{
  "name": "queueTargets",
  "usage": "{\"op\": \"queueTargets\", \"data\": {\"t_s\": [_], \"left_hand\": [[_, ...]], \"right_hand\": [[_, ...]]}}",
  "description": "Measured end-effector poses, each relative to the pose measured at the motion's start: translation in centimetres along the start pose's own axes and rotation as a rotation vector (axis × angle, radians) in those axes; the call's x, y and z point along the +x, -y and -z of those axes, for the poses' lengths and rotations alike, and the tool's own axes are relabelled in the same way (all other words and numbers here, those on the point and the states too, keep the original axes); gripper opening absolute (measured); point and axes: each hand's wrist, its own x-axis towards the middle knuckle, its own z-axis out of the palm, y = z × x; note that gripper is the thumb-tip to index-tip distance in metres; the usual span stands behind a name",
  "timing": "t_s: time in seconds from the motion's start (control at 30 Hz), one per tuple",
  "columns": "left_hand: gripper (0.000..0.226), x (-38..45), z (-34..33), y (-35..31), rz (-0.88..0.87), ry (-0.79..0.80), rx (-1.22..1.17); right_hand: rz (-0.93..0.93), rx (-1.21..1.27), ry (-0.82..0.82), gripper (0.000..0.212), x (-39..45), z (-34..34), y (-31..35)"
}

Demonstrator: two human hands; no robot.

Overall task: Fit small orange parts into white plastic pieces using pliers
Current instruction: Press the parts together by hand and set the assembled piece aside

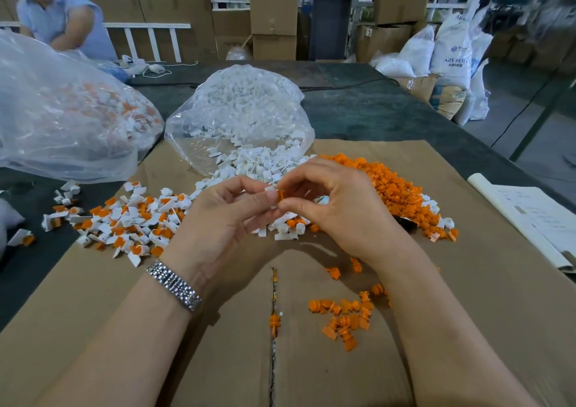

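We pinch the white piece in our left hand while our right hand pinches the orange part, touching its right side, ready to press leftward.

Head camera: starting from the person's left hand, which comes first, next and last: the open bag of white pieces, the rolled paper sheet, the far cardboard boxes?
From the left hand:
1. Open bag of white pieces, just behind the hands.
2. Rolled paper sheet, at the right table edge.
3. Cardboard boxes, stacked beyond the table.
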Motion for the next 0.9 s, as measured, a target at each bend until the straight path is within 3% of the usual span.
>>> {"op": "queueTargets", "data": {"t_s": [0.17, 0.33, 0.47, 0.57, 0.73, 0.9], "left_hand": [[0.016, 0.15, 0.26, 0.12, -0.020, -0.053, -0.028], [0.014, 0.17, 0.41, 0.22, -0.049, -0.066, -0.022], [0.012, 0.08, 0.42, 0.19, -0.058, -0.074, 0.004], [0.006, 0.00, 0.16, 0.15, -0.072, -0.083, 0.042], [0.003, -0.24, -0.19, -0.13, -0.045, -0.045, 0.021], [0.003, -0.18, -0.19, 0.11, -0.029, -0.065, 0.046]], "right_hand": [[-0.100, 0.101, -0.012, 0.032, -0.05, -0.03, 0.05], [-0.087, 0.055, -0.064, 0.016, -0.01, -0.77, 0.26], [-0.107, 0.043, -0.055, 0.018, -0.01, -0.79, 0.09], [-0.188, 0.133, -0.038, 0.024, 0.05, -0.75, 0.05], [-0.302, 0.415, -0.048, 0.012, 0.16, -0.49, -0.32], [-0.334, 0.376, -0.082, 0.007, 0.12, -0.80, -0.41]]}}
